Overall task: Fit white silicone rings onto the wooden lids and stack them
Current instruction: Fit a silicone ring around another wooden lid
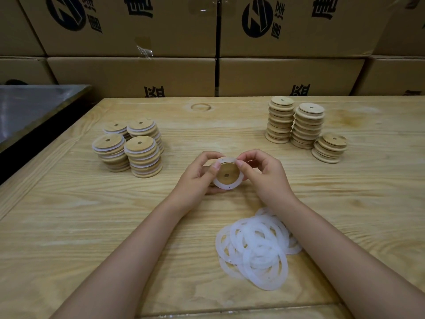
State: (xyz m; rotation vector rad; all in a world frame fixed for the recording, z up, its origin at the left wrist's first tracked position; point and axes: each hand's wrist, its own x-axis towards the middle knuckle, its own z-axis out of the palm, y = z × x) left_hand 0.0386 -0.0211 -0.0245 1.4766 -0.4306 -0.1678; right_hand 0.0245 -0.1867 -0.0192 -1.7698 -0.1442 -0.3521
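The left hand (pixel 197 178) and right hand (pixel 264 176) pinch the wooden lid (pixel 226 174), covering parts of its white ring (pixel 228 186).

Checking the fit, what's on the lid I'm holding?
A ring lies round the lid; its centre hole shows. The left hand and right hand cover parts of the ring's upper edge, hiding the fit there.

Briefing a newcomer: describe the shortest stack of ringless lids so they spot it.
On the wooden table, far right, stand three stacks of bare lids. The shortest stack is the rightmost, nearest the person, clearly lower than both neighbours.
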